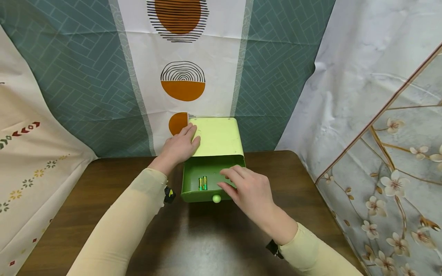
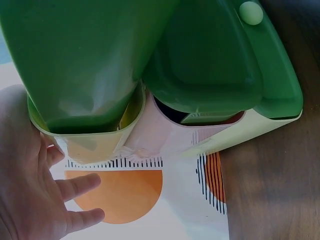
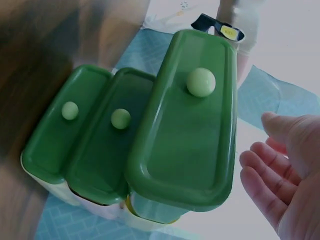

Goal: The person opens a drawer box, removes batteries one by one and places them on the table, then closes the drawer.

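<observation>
A small drawer cabinet with a pale yellow-green top [image 1: 218, 138] stands on the table, its uppermost green drawer [image 1: 197, 197] pulled well out. Two green-and-gold batteries [image 1: 202, 183] lie side by side in that drawer, toward its front left. My left hand [image 1: 178, 147] rests at the cabinet's top left edge, fingers extended. Over the right side of the pulled-out drawer hovers my right hand [image 1: 252, 191], fingers loosely bent with nothing between them. The right wrist view shows the drawer's round knob [image 3: 201, 82] beside that hand, untouched.
Below the top drawer are two more green drawers, a middle one [image 3: 107, 155] and a bottom one [image 3: 62, 135], both with round knobs. Patterned cloth [image 1: 290, 76] hangs close behind the cabinet. The brown wooden table [image 1: 131, 214] is flanked by cloth on both sides.
</observation>
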The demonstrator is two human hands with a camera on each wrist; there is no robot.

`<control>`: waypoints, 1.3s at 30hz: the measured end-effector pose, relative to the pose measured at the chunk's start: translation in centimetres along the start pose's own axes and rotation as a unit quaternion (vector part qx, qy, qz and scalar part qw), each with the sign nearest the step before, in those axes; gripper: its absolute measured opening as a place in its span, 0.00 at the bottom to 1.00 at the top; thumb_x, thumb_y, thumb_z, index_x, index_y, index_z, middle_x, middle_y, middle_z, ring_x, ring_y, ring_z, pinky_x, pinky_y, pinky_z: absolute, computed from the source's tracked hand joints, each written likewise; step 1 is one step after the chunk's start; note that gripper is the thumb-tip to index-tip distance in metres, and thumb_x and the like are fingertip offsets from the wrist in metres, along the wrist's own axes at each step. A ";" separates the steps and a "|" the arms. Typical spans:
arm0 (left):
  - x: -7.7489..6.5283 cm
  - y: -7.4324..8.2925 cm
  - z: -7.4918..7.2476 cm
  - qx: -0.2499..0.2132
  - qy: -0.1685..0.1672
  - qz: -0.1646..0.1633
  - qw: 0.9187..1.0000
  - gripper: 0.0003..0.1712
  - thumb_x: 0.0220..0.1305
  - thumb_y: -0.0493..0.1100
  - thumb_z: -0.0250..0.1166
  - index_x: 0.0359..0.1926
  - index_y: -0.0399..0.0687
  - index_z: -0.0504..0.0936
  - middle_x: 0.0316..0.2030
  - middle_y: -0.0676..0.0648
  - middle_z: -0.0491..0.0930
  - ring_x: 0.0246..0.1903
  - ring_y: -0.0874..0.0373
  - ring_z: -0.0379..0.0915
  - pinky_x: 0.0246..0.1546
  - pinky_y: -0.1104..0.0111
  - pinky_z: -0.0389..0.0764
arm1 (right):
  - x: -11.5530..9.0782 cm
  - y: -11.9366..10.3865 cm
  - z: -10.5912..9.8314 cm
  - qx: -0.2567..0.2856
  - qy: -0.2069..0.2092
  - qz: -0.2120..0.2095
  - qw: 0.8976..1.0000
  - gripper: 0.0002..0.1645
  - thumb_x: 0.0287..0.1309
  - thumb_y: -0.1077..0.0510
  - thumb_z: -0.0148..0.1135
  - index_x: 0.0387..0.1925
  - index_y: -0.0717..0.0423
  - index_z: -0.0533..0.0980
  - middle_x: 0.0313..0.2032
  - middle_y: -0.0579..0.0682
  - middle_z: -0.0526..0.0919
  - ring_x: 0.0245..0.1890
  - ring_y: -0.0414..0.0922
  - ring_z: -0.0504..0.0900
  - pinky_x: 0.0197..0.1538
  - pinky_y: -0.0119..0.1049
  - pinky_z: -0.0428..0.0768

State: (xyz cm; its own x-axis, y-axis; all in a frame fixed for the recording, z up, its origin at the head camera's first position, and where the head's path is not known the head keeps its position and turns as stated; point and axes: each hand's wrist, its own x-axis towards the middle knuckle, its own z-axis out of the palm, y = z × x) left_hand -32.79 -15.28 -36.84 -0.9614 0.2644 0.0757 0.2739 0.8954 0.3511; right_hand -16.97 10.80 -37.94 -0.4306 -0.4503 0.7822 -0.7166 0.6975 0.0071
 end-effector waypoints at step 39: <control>-0.1 0.1 -0.3 0.000 -0.011 -0.006 1.000 0.42 0.89 0.64 0.36 0.92 0.54 0.45 0.90 0.46 0.42 0.82 0.31 0.54 0.77 0.31 0.56 | 5.5 1.1 3.0 0.044 -0.327 0.114 0.937 0.29 0.56 0.39 0.87 0.57 0.43 0.90 0.46 0.39 0.92 0.40 0.36 0.88 0.39 0.40 0.84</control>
State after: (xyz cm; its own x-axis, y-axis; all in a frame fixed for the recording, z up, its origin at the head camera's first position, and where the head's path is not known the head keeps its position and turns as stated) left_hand -32.72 -15.30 -36.51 -0.9639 0.2615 0.0500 0.2621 0.8990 0.3510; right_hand -21.82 7.40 -35.52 -0.8012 -0.5614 0.2072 -0.5957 0.7809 -0.1880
